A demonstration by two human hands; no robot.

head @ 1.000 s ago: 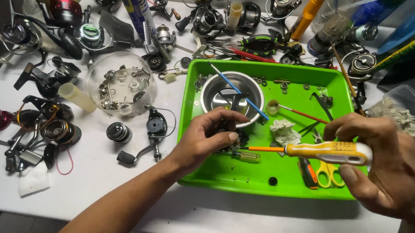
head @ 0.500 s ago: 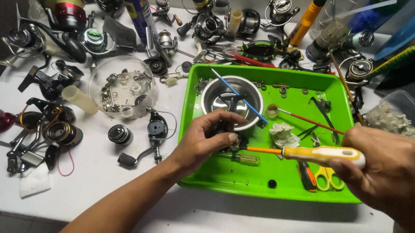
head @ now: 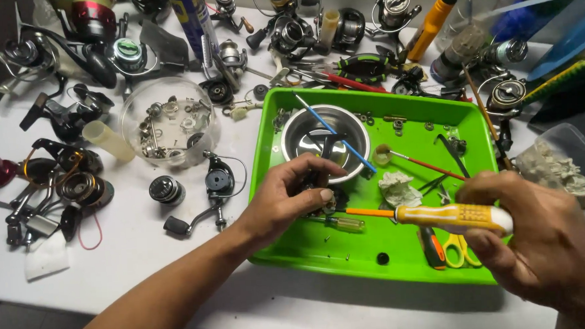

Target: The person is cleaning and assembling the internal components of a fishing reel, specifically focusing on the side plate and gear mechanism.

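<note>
My left hand [head: 288, 201] is closed around a small dark reel part [head: 325, 197] at the left side of a bright green tray [head: 377, 260]. My right hand [head: 536, 238] grips a yellow-handled screwdriver [head: 452, 217], its orange shaft pointing left to the part. Behind the part, a steel bowl [head: 326, 137] has a blue brush [head: 334, 132] resting across it. A crumpled tissue [head: 399, 187], a red-handled brush [head: 416, 163] and yellow scissors [head: 454, 251] lie in the tray.
Several fishing reels [head: 70, 116] and reel parts crowd the white table [head: 137, 253] left of and behind the tray. A clear round tub [head: 169, 127] holds small metal pieces. A spray can [head: 193, 19] and an orange bottle [head: 432, 20] stand at the back.
The view has shifted slightly. My right hand with the screwdriver has edged lower and left, the shaft now at the part. My left hand keeps its hold.
</note>
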